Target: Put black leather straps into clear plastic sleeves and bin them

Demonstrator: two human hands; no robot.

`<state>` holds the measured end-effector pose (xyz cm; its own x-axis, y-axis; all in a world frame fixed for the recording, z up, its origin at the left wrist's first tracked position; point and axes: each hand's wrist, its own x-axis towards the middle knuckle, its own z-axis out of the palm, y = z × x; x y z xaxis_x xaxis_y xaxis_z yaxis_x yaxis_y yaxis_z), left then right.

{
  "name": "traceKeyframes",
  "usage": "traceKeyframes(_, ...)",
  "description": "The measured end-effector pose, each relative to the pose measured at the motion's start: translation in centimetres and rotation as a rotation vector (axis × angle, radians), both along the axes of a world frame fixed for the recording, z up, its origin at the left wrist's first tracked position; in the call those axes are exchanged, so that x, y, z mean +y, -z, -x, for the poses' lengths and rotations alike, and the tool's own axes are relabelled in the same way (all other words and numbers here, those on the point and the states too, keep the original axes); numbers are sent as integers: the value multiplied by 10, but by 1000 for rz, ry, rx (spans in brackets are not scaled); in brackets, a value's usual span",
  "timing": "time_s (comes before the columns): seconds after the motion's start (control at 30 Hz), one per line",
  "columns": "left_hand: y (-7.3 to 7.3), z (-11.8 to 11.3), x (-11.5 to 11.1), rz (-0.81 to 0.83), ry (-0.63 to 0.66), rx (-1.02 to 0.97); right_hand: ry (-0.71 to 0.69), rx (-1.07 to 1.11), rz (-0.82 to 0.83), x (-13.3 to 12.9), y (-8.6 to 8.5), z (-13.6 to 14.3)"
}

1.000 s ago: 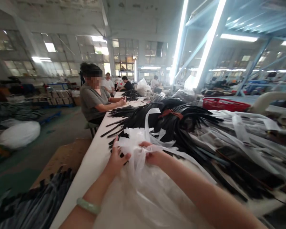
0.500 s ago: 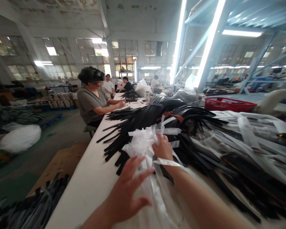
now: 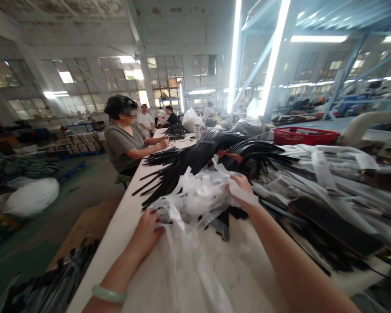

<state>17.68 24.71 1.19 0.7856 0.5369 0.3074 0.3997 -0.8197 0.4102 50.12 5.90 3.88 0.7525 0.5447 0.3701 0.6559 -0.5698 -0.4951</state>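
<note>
Worktop [image 3: 247, 256]: pale, in a hall lit by tube lights [image 3: 274, 56]. Translucent plastic strips [image 3: 198, 191] lie heaped on it, long axis crosswise between my hands, tails trailing toward me, black straps [image 3: 189, 161] beyond. My right hand [image 3: 243, 187] grasps the right edge; my left hand [image 3: 146, 232] touches the left, grip undetermined.

Has spread the white plastic strips [image 3: 198, 191] wider, with left hand [image 3: 146, 231] now down at their left edge and right hand [image 3: 243, 184] shifted farther right.

Head camera looks forward, down along the table [image 3: 247, 252].
</note>
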Motion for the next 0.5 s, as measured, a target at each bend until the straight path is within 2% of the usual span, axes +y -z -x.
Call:
traceKeyframes(0.13, 2, 2, 19, 15, -32, -89, 83, -13, 23, -14, -1, -6)
traceKeyframes(0.23, -8, 4, 19, 68, -15, -125, 78, -16, 17, -20, 5, -9)
traceKeyframes(0.4, -38, 21, 14, 175, 42, -63, -74, -63, -54, -33, 10, -18)
traceKeyframes(0.5, -52, 34, 15, 241, 38, 21, -226, -153, -223, -37, 4, -19)
